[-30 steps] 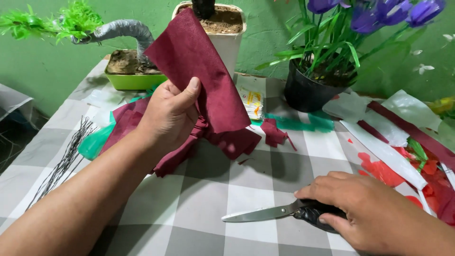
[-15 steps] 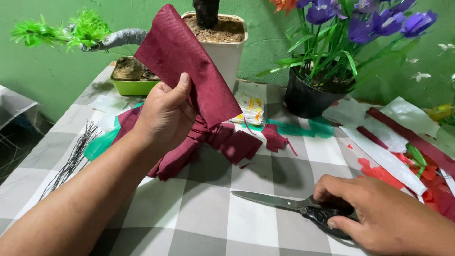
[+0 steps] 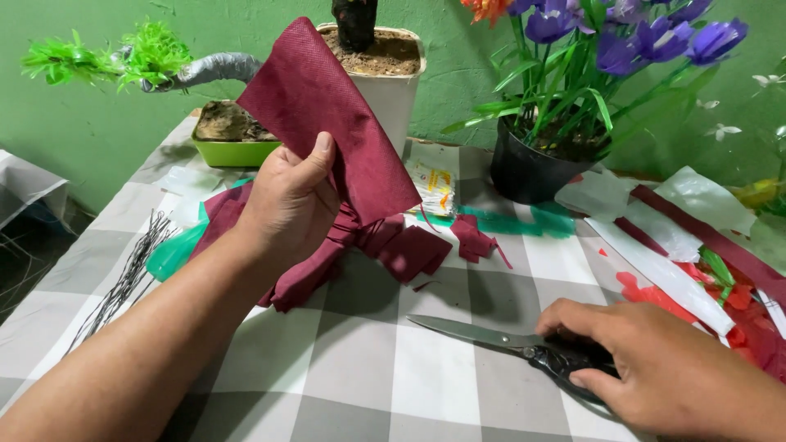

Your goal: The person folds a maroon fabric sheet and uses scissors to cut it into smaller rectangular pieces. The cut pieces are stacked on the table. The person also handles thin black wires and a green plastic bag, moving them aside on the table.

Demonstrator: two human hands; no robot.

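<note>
maroon non-woven fabric sheet [image 3: 327, 115] hangs raised over the checked tablecloth [image 3: 352, 368], pinched by the left hand [image 3: 286, 205] — thumb on top. right hand [image 3: 655, 368] lies curled over the black-handled steel scissors [image 3: 524, 348] flat on the cloth; best seat fingers fully in the loops before lifting — and keep the sheet taut.

- A home craft corner: a table [image 3: 360, 385] under a grey-and-white checked cloth stands against a green painted wall [image 3: 74, 131].
- Beyond the left hand [image 3: 286, 205]: pots of handmade plants, a white pot [image 3: 393, 90], a green tray [image 3: 233, 151], a black pot [image 3: 528, 172] of purple flowers [image 3: 655, 41].
- Left of that hand: a wire bundle [image 3: 123, 278].
- Around the right hand [image 3: 655, 368]: scissors [image 3: 508, 340], and red, white and green scraps [image 3: 696, 278].
</note>
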